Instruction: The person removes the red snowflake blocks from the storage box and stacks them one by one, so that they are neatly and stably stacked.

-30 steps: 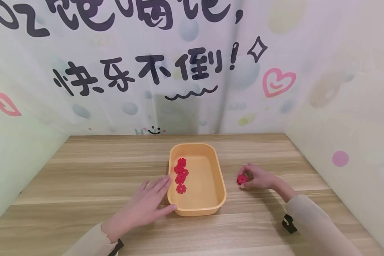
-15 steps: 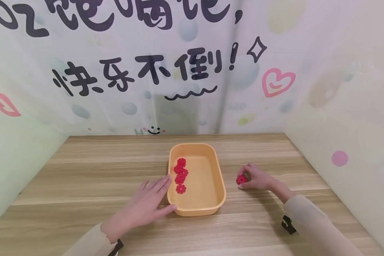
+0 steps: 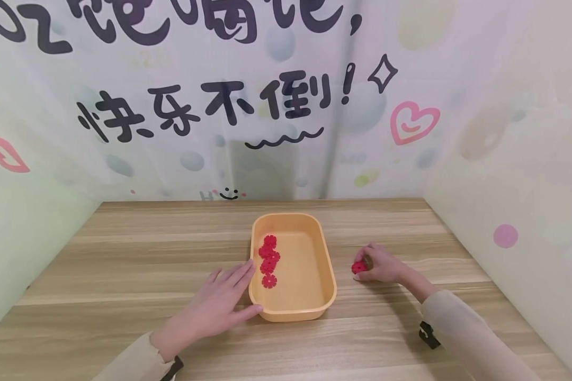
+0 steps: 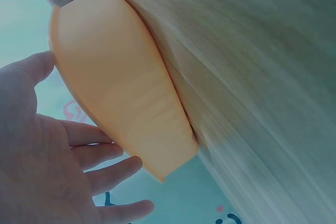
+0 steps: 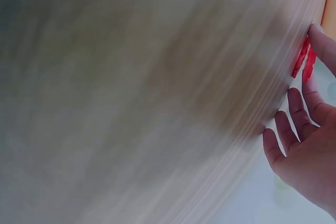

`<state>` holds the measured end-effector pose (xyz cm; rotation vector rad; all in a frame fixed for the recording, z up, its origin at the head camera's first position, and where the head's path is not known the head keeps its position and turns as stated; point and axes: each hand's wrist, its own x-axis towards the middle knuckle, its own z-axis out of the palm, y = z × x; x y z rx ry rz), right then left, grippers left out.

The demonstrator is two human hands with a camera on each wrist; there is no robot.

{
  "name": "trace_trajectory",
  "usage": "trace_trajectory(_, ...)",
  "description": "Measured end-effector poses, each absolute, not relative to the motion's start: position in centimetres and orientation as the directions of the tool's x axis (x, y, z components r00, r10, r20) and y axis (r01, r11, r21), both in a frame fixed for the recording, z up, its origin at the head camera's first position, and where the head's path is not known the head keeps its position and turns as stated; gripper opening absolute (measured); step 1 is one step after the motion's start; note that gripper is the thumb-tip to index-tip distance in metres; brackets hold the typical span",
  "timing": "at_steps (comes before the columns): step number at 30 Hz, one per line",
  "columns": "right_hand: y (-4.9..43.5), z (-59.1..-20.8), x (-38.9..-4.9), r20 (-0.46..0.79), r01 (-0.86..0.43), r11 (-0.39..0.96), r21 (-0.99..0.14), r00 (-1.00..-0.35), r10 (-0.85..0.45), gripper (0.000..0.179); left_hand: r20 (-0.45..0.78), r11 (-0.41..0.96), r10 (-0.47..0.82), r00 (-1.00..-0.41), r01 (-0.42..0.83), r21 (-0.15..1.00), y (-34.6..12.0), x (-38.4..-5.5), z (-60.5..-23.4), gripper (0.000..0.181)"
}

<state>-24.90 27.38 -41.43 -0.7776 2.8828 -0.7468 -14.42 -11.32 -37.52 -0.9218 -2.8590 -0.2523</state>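
A yellow-orange tray (image 3: 305, 280) stands on the table. Along its left side lie several red notched snowflake discs (image 3: 269, 264), some overlapping. My left hand (image 3: 214, 304) spreads nearly straight fingers against the tray's left rim, its thumb at the near corner; the left wrist view shows the fingertips along the tray's rim (image 4: 79, 100). To the right of the tray, my right hand (image 3: 383, 264) pinches a red snowflake disc (image 3: 359, 267) between thumb and index finger, low over the table. The right wrist view shows two red pieces (image 5: 308, 61) edge-on by those fingertips.
The wood-grain table (image 3: 138, 254) runs back to a white printed curtain (image 3: 286, 169). Pale side walls (image 3: 515, 185) border it left and right. A black wrist strap (image 3: 429, 335) shows under the right sleeve.
The red disc at my right fingertips has tipped flatter and shifted very slightly left along with the hand. The left hand, the tray and the discs inside look unmoved.
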Motion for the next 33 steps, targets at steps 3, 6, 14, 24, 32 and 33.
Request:
trace_trajectory(3,27.39,-41.41,-24.89,0.059,-0.455,0.757,-0.469,-0.871,-0.488,0.031,0.170,0.799,0.568,-0.805,0.589,0.119,-11.31,-14.42,-37.51,0.076)
trace_trajectory(6,27.38,-41.37,-24.84,0.054,-0.451,0.759,-0.469,-0.873,-0.485,0.031,0.165,0.800,0.568,-0.807,0.588,0.121,-11.29,-14.43,-37.51,0.077)
trace_trajectory(14,27.28,-41.36,-24.86,0.061,-0.442,0.766,-0.466,-0.880,-0.471,0.032,0.175,0.796,0.574,-0.800,0.595,0.113,-11.33,-14.42,-37.54,0.077)
trace_trajectory(24,27.40,-41.46,-24.70,0.126,-0.490,0.727,-0.480,-0.859,-0.496,0.034,0.181,0.796,0.572,-0.800,0.595,0.112,-11.29,-14.41,-37.54,0.076)
trace_trajectory(32,27.02,-41.06,-24.69,0.040,-0.418,0.791,-0.447,-0.892,-0.449,0.033,0.177,0.797,0.573,-0.801,0.594,0.111,-11.30,-14.50,-37.61,0.077)
trace_trajectory(33,27.03,-41.09,-24.71,0.039,-0.419,0.792,-0.443,-0.892,-0.450,0.033,0.176,0.797,0.573,-0.801,0.594,0.111,-11.31,-14.50,-37.61,0.077)
